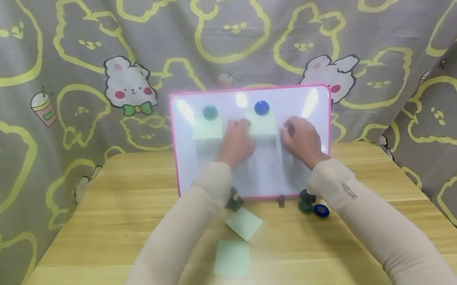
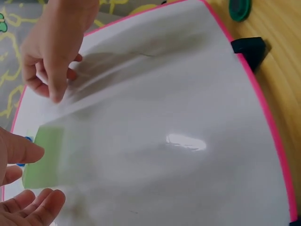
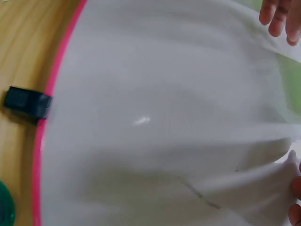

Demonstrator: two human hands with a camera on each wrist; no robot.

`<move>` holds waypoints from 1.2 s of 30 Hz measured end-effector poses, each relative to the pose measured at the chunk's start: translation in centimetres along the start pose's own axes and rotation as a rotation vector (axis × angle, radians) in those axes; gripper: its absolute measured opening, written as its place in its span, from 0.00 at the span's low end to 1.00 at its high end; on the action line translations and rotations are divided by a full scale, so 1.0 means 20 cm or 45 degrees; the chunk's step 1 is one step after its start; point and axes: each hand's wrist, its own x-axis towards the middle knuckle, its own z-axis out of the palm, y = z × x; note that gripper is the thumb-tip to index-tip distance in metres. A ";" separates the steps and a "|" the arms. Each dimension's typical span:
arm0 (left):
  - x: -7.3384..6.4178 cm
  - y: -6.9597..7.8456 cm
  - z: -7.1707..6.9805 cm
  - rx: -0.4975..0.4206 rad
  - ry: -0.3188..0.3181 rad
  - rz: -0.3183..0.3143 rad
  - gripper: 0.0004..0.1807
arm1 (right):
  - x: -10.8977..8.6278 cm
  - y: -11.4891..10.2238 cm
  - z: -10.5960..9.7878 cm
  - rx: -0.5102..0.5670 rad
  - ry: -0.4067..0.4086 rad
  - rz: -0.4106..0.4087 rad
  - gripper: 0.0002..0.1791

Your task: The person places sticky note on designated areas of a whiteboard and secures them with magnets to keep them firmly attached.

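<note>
A whiteboard (image 1: 242, 170) with a pink rim leans upright on the table. Two pale green sticky notes hang on it, one (image 1: 207, 128) below a green round magnet (image 1: 210, 112), the other (image 2: 44, 165) below a blue round magnet (image 1: 261, 108). My left hand (image 1: 236, 143) is at the left edge of the blue magnet's note, thumb and fingers spread apart over it in the left wrist view. To the right of that note, my right hand (image 1: 302, 140) hovers close to the board, fingers loosely bent with nothing visible between them.
Two more green notes (image 1: 245, 223) (image 1: 231, 258) lie on the wooden table (image 1: 95, 263) before the board. A loose green magnet (image 3: 3, 207) and a blue magnet (image 1: 321, 210) lie near the right forearm. Black clips (image 3: 28, 102) hold the board's lower edge. A patterned curtain (image 1: 166, 32) hangs behind.
</note>
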 end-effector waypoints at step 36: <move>-0.45 -0.41 0.15 -0.045 -0.154 0.153 0.19 | -0.50 0.36 0.06 -0.003 -0.356 -0.249 0.06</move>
